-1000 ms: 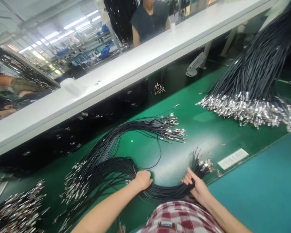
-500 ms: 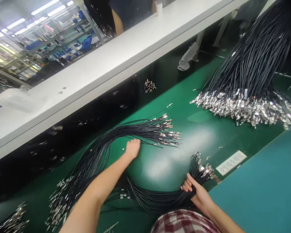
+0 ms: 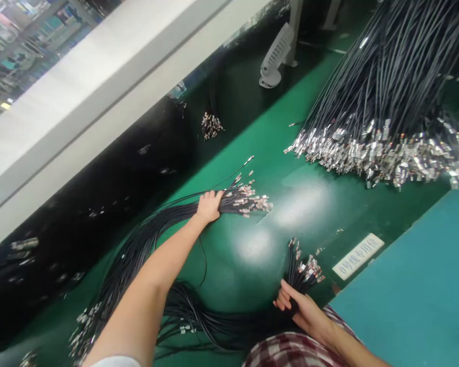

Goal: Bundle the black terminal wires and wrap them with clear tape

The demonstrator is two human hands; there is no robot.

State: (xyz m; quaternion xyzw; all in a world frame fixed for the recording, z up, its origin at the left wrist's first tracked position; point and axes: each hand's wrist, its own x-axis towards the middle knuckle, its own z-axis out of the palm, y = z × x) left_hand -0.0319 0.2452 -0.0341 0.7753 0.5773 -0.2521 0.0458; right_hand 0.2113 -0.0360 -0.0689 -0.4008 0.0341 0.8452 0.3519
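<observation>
Across the green worktop curves a long bundle of black wires [image 3: 172,214] with metal terminals at its ends. My left hand [image 3: 209,206] is closed over that bundle, just behind its right-hand terminals [image 3: 252,201]. Nearer to me, a second bundle of black wires [image 3: 229,326] runs rightward into my right hand [image 3: 300,306], which is wrapped round it below the terminal end [image 3: 309,270]. A single loose wire [image 3: 233,176] lies above the first bundle. Part of the wires is hidden under my left forearm.
A large fan of black wires [image 3: 382,92] with shiny terminals lies at the upper right. A white label [image 3: 358,256] sits beside a teal mat [image 3: 413,285]. A white shelf edge [image 3: 99,102] crosses the upper left. A grey bracket [image 3: 277,56] stands behind, near a small wire bunch [image 3: 211,126].
My left hand has moved from beside the far bundle onto it and closed round the wires. My right hand keeps its hold on the near bundle. The camera view has shifted.
</observation>
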